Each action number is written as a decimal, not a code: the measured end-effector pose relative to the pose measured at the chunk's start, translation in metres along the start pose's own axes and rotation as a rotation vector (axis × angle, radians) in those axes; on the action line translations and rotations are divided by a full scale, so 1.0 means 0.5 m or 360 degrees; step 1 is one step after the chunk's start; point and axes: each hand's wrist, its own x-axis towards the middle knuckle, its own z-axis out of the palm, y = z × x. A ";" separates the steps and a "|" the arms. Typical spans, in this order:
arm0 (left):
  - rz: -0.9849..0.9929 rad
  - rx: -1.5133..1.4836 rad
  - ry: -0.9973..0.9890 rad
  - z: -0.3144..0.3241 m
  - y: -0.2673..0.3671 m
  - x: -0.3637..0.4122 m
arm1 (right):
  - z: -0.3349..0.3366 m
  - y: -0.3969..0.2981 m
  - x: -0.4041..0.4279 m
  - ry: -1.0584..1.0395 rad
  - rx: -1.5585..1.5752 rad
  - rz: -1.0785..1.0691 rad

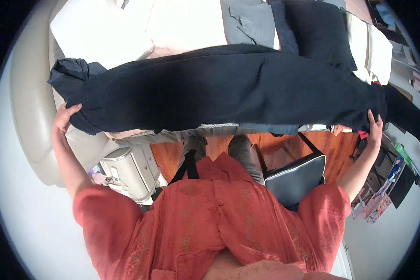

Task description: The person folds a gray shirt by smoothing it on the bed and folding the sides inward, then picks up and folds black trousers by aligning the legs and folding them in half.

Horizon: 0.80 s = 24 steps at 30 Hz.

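A pair of long black trousers (pixel 203 91) is stretched sideways in front of me, over the near edge of the bed. My left hand (pixel 64 115) grips one end at the left, thumb on top of the cloth. At the other end, on the right, my right hand (pixel 373 127) holds the fabric, its fingers partly hidden. A crumpled dark cloth (pixel 70 75) lies beyond my left hand. Behind the black cloth are white garments (pixel 101 31), a grey folded garment (pixel 253 24), a black folded garment (pixel 318 31) and white folded cloth (pixel 367 49).
A cream leather headboard or sofa part (pixel 31 115) curves along the left. Below it stands a cream cabinet with drawers (pixel 140 171). A black padded chair (pixel 295 180) is near my legs on the wooden floor (pixel 166 157). At the right stands a cluttered rack (pixel 381 199).
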 end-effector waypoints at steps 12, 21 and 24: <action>0.1572 0.1575 0.1131 0.547 -0.038 -0.007 | 0.207 0.070 0.104 -0.0064 -0.0363 -0.0274; 0.0401 0.0708 0.1238 0.495 -0.249 0.136 | 0.171 0.136 0.115 -0.0119 -0.0324 -0.0143; 0.0619 0.0862 0.1162 0.425 -0.264 0.193 | 0.178 0.140 0.114 -0.0028 -0.0292 -0.0170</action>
